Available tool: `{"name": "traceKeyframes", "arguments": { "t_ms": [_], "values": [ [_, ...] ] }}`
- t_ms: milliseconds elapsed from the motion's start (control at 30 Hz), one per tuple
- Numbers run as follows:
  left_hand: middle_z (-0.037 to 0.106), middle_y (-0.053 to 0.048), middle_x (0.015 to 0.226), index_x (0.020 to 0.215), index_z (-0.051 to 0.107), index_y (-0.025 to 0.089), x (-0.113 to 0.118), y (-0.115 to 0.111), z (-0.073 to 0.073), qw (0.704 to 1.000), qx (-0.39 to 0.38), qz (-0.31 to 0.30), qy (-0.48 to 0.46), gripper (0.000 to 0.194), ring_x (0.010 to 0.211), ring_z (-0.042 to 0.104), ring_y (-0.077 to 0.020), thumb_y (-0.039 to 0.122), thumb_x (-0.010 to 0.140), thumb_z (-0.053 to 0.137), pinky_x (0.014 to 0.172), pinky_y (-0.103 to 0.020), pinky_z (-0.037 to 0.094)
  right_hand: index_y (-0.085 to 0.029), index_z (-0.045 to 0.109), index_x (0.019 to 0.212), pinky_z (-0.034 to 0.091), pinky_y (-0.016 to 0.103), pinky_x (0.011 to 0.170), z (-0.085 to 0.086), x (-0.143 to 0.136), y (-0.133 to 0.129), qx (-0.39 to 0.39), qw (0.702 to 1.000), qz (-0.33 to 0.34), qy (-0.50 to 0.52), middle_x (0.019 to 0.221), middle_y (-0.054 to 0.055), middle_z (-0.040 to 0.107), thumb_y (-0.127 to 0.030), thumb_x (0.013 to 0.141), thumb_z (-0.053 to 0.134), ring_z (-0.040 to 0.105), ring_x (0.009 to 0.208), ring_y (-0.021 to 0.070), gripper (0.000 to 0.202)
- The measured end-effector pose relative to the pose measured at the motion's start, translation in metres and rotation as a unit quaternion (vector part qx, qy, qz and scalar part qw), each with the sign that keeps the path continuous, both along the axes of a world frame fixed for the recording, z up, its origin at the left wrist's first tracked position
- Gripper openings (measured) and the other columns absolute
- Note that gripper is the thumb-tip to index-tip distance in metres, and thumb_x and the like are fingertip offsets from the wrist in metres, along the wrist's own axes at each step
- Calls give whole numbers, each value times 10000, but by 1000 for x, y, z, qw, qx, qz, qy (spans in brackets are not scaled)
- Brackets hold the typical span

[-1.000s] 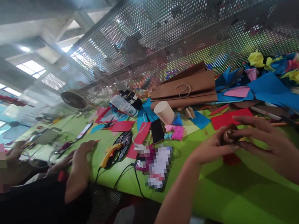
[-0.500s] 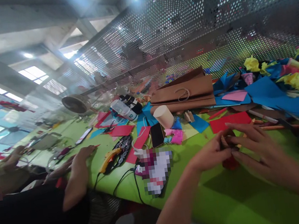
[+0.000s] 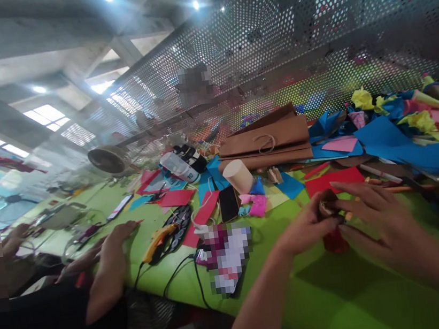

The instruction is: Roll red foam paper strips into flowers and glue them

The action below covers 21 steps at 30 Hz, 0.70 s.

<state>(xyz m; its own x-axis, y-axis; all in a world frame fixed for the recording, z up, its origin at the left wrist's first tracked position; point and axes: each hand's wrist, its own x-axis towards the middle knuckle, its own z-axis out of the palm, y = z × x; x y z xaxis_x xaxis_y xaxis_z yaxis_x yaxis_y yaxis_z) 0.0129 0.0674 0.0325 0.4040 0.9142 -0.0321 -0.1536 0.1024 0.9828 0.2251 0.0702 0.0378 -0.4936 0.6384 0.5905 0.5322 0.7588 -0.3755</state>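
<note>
My left hand (image 3: pixel 304 229) is closed on a small dark red and brown item (image 3: pixel 335 238), held above the green table. A lighter tan bit shows at its top. On the right of the item, my right hand (image 3: pixel 380 219) has its thumb and index fingertips against it, the other fingers loosely spread. The item's exact shape is partly hidden by my fingers. Just behind the hands lies a red paper sheet (image 3: pixel 337 180).
On the green table (image 3: pixel 284 291) are a phone (image 3: pixel 229 203), a cream cylinder (image 3: pixel 238 176), a yellow glue gun (image 3: pixel 159 241), a folded brown paper bag (image 3: pixel 265 145) and blue paper (image 3: pixel 389 136). A person's arm (image 3: pixel 110 270) rests at left. A perforated metal screen stands behind.
The view has shifted slightly. The item in my hands now shows more of its brown top and red lower part. My hands keep nearly the same hold.
</note>
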Motion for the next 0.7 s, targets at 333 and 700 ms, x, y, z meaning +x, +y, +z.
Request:
{"name": "traceKeyframes", "arguments": {
  "t_ms": [333, 700],
  "values": [
    [597, -20, 1035, 1327, 666, 238, 1, 5, -6, 999, -33, 30, -23, 688, 962, 566, -144, 429, 719, 927, 927, -286, 495, -445, 494, 1522, 462, 652, 1098, 2, 2, -1, 2, 1000, 13, 16, 1593, 78, 535, -321, 976, 627, 582, 1372, 386, 575],
    [677, -37, 1090, 1328, 673, 223, -4, 4, 3, 996, -45, 73, -29, 726, 984, 620, -166, 346, 665, 943, 962, -336, 492, -407, 628, 1414, 516, 530, 1086, 5, 5, 2, -53, 995, 22, 79, 1536, 74, 566, -331, 986, 635, 578, 1383, 340, 436]
  ]
}}
